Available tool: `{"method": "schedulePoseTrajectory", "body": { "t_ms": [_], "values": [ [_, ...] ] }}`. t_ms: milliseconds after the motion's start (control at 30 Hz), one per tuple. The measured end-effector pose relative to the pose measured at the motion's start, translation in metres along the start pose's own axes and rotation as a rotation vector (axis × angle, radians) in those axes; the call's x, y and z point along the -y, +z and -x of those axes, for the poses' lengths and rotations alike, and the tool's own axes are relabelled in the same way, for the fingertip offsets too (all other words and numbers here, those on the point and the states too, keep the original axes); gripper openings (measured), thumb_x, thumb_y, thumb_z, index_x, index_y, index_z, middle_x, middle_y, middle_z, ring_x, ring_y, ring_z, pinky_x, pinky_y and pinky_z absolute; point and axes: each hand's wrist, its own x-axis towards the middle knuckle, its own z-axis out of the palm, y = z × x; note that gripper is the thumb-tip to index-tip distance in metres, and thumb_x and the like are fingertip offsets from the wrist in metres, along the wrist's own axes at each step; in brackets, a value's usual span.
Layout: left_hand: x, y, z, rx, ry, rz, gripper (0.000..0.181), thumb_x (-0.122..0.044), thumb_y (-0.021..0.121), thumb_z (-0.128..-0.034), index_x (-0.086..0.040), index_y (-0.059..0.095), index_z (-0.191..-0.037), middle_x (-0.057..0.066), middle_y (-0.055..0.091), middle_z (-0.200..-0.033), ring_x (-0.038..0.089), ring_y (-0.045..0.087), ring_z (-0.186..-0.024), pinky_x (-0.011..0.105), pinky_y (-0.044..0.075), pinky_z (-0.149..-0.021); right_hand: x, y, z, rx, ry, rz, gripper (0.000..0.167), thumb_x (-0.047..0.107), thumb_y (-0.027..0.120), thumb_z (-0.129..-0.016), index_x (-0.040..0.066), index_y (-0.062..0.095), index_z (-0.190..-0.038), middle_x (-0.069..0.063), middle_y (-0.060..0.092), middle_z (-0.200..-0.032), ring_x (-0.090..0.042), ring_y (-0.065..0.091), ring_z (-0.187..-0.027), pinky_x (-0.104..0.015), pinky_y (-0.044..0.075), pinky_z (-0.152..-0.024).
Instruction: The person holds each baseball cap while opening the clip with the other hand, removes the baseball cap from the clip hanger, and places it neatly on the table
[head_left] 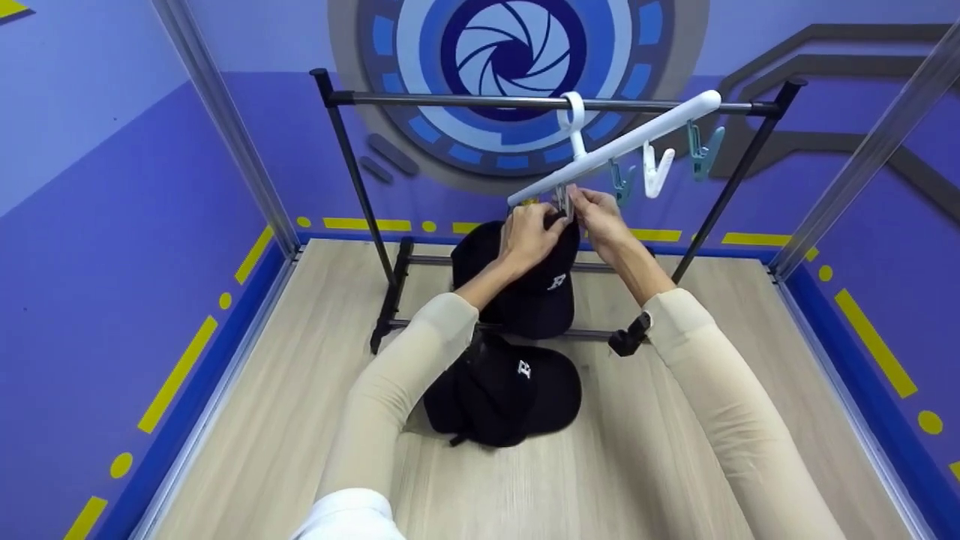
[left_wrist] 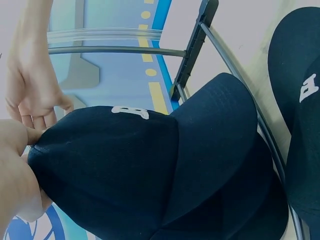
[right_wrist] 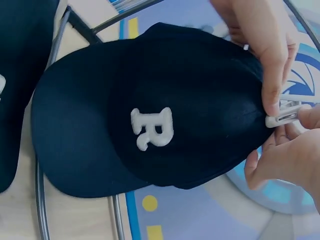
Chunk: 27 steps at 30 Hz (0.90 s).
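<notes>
Two sleeves point(head_left: 397, 382) end in hands point(head_left: 531, 234) point(head_left: 602, 219), left pinching one cap point(right_wrist: 200, 105), right one clip point(right_wrist: 285, 117).

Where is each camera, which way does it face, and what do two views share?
Head: on the person's head, facing forward and down at the rack and hanger; left hand, right hand and sleeves show.
Left wrist: on that wrist, facing the held cap; both hands show.
Right wrist: on that wrist, facing the held cap and white clip; both hands show.
Shared: held cap and hands, in both wrist views.

Purple wall point(head_left: 277, 150), apparently wooden floor point(head_left: 637, 450)
</notes>
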Motion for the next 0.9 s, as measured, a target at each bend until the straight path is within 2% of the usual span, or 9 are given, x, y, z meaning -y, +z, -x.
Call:
{"method": "schedulePoseTrajectory", "body": {
  "t_ms": [100,267,433,733,900],
  "values": [
    [0.0005,0.0012,0.0017,0.009,-0.012,-0.007,0.022,-0.027,0.071,-0.0963,-0.008,0.079,-0.104,0.006,0.079,-0.103,0.02,0.075,-0.091,0.034,0.058,-0.081,0.0001,0.0009,-0.0013,0.008,0.049,-0.051,0.025,0.022,0.047,-0.108,0.002,0.062,-0.11,0.009,0.073,-0.079,-0.003,0.063,-0.074,-0.017,0.048,-0.07],
    [0.0024,0.0038,0.0053,0.019,-0.026,-0.011,0.021,-0.028,0.072,-0.0957,-0.01,0.08,-0.103,0.004,0.079,-0.1,0.02,0.075,-0.09,0.034,0.058,-0.079,-0.0003,0.0023,-0.0027,0.007,0.121,-0.097,0.022,0.02,0.045,-0.109,0.005,0.061,-0.109,0.008,0.073,-0.08,-0.003,0.064,-0.076,-0.016,0.048,-0.068],
    [0.0008,0.0034,0.0058,0.033,-0.023,-0.01,0.021,-0.03,0.071,-0.0962,-0.012,0.079,-0.101,0.003,0.079,-0.098,0.02,0.074,-0.086,0.035,0.057,-0.076,0.0022,0.0007,-0.0057,-0.011,0.104,-0.044,0.023,0.021,0.047,-0.108,0.004,0.061,-0.111,0.01,0.073,-0.078,-0.002,0.061,-0.073,-0.015,0.041,-0.066],
    [-0.0016,0.002,0.0066,0.025,-0.029,0.006,0.023,-0.03,0.071,-0.0964,-0.009,0.079,-0.102,0.004,0.08,-0.099,0.021,0.075,-0.088,0.035,0.057,-0.076,0.0077,0.0035,-0.0064,-0.023,0.125,-0.096,0.021,0.02,0.05,-0.107,0.005,0.065,-0.1,0.006,0.075,-0.078,-0.004,0.067,-0.079,-0.016,0.051,-0.073],
    [-0.004,0.0014,0.0077,0.036,-0.03,0.016,0.022,-0.03,0.07,-0.0969,-0.009,0.079,-0.1,0.004,0.079,-0.095,0.021,0.073,-0.082,0.035,0.056,-0.073,0.0076,0.0028,-0.005,-0.024,0.127,-0.099,0.023,0.02,0.053,-0.106,0.009,0.069,-0.093,0.007,0.075,-0.076,-0.004,0.065,-0.075,-0.014,0.048,-0.069]
  ]
}}
